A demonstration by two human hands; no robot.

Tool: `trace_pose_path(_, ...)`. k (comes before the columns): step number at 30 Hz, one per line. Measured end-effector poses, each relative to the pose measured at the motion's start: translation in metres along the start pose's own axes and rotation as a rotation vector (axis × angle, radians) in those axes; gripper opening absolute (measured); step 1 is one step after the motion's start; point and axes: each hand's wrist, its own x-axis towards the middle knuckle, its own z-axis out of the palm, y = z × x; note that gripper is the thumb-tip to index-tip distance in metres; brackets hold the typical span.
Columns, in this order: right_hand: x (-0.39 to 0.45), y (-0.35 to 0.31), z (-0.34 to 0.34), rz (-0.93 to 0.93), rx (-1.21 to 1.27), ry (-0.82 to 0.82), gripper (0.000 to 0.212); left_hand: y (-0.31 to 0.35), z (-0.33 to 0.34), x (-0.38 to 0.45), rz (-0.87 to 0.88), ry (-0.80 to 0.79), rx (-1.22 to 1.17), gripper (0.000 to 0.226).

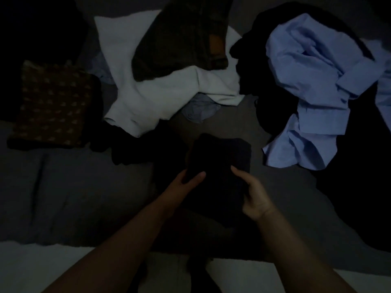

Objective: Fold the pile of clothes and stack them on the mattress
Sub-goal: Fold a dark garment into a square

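Dimly lit: left hand [186,182] and right hand [251,195] both pinch dark garment [220,157]. Risk: fold slips open, edges unseen in gloom.

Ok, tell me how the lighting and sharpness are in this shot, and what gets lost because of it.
Head view: very dim and underexposed, no glare; the blue shirt and white garment read clearly, while the dark garment between the left hand and right hand merges with the mattress. Head view: soft overall, with wide-angle bending at the edges. Head view: the patterned folded piece is barely legible.
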Motion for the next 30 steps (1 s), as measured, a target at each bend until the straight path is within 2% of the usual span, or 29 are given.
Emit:
trace_pose_path(2,-0.007,-0.002,0.023,0.004,-0.006,-0.056,0.036,0.021,-0.023,-0.013,-0.095,-0.064,-0.138,0.049)
trace_pose_path(5,-0.013,0.000,0.069,0.028,-0.030,-0.121,0.032,0.045,-0.061,-0.037,-0.240,-0.107,-0.352,0.042)
trace_pose_path(9,-0.002,0.017,0.149,0.039,-0.173,-0.145,0.037,0.060,-0.134,-0.061,-0.129,-0.095,-0.404,0.048)
trace_pose_path(11,0.011,0.033,0.193,0.020,-0.283,-0.165,0.038,0.067,-0.183,-0.069,-0.097,-0.045,-0.426,0.037)
trace_pose_path(15,0.054,0.088,0.293,-0.051,-0.386,-0.229,0.057,0.093,-0.303,-0.074,-0.050,0.028,-0.416,0.034)
trace_pose_path(18,0.084,0.136,0.376,-0.124,-0.417,-0.182,0.067,0.118,-0.404,-0.068,-0.017,0.064,-0.404,0.042)
trace_pose_path(21,0.106,0.159,0.430,-0.123,-0.461,-0.174,0.075,0.141,-0.466,-0.058,0.000,0.056,-0.471,0.050)
trace_pose_path(25,0.156,0.160,0.506,-0.421,-0.661,-0.050,0.061,0.164,-0.528,-0.038,0.193,0.063,-0.619,0.048)
trace_pose_path(27,0.187,0.145,0.538,-0.560,-0.844,-0.079,0.060,0.171,-0.543,-0.025,0.227,0.042,-0.778,0.053)
trace_pose_path(30,0.231,0.122,0.575,-0.506,-1.082,-0.127,0.059,0.164,-0.557,0.003,0.120,-0.028,-0.953,0.032)
